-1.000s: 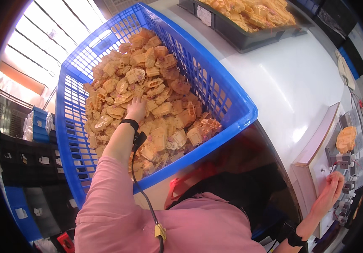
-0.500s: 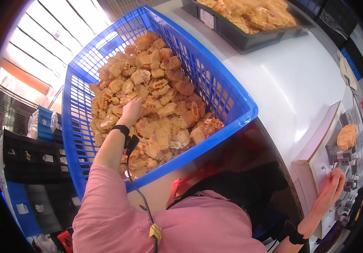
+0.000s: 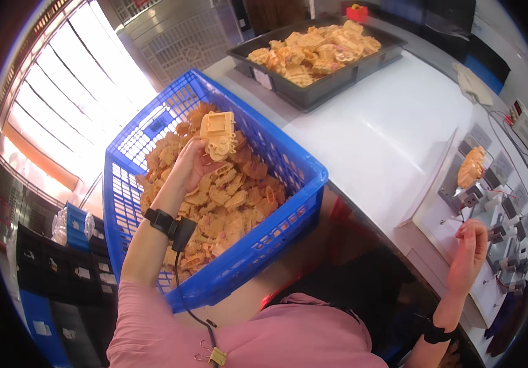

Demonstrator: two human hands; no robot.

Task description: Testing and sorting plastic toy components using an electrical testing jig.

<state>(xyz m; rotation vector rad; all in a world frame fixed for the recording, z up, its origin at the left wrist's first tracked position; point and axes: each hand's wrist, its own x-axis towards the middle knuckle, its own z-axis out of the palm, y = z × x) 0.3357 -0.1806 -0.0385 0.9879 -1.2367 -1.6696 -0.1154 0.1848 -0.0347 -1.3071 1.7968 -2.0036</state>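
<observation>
My left hand [image 3: 193, 162] is closed on a yellow moulded plastic part [image 3: 218, 132], a flat piece with a square frame and a rounded end. It is raised over the heap of similar yellow parts [image 3: 227, 208] in the blue plastic basket [image 3: 215, 294]. At the right, my right hand [image 3: 469, 248] is closed, its fingers curled together, beside a white bench fixture [image 3: 432, 236] with grey blocks and wires. Whether anything is between those fingers is hidden. Another yellow part [image 3: 471, 167] sits on the fixture, just beyond my right hand.
A dark grey tray [image 3: 307, 98] heaped with yellow parts stands at the far end of the white table [image 3: 374, 135]. A cloth [image 3: 472, 84] and a small white box with a display [image 3: 526, 130] are at the far right. Dark bins [image 3: 49, 260] line the left.
My left hand has come up from the heap with a yellow part in it. My right hand's fingers have curled in more beside the fixture. The view has shifted, showing more of the grey tray.
</observation>
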